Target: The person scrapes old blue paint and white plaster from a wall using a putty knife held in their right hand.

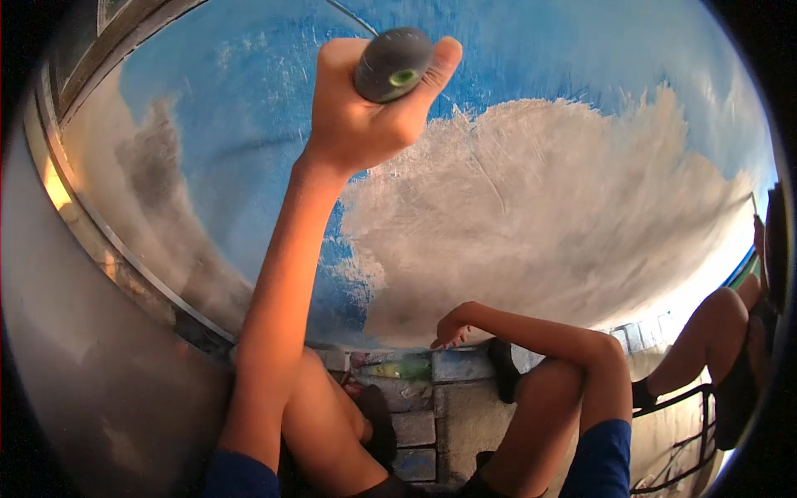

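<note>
My left hand (367, 118) is raised at the wall and wrapped around a dark rounded handle (395, 62) with a green spot near its end. From the handle a thin metal rod (352, 17) runs up and out of view, so the tool's working end is hidden. Behind it, the wall (529, 205) is partly blue paint and partly bare greyish-beige plaster. Over my bent right knee, my right hand (456, 328) hangs loosely with nothing in it, low in front of the wall.
Paving blocks (414, 429) lie between my feet. At the wall's foot is a green and yellow item (398, 370), possibly packaging. Another person's bent leg (697, 342) and a black metal frame (707, 423) are at right. A wooden frame (118, 59) borders the upper left.
</note>
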Motion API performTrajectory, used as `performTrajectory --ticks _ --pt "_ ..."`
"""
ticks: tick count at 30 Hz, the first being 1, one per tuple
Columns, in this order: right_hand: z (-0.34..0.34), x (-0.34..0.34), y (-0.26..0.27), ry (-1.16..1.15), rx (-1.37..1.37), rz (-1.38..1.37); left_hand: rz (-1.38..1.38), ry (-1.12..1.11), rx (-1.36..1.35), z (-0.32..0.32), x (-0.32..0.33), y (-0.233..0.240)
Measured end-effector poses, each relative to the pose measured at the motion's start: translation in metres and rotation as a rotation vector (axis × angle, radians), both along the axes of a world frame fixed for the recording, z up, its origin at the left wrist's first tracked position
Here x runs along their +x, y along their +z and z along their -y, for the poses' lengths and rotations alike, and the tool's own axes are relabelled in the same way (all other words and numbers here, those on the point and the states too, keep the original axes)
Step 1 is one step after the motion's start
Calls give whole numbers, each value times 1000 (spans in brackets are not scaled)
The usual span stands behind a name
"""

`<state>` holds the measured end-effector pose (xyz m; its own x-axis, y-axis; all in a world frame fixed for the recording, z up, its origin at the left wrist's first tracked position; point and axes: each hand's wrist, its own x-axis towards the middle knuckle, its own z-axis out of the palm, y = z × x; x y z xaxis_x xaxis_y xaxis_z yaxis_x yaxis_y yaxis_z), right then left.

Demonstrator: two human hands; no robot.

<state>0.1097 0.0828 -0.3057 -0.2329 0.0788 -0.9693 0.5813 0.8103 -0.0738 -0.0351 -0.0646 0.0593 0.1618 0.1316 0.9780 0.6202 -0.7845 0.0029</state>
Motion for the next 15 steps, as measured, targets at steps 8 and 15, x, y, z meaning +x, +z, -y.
performTrajectory --ticks 8,15 --pt "-2 1 -2 -4 -4 -21 21 4 -22 -3 1 -1" --pt "-1 -1 3 4 -17 -69 198 -157 58 7 1 3"
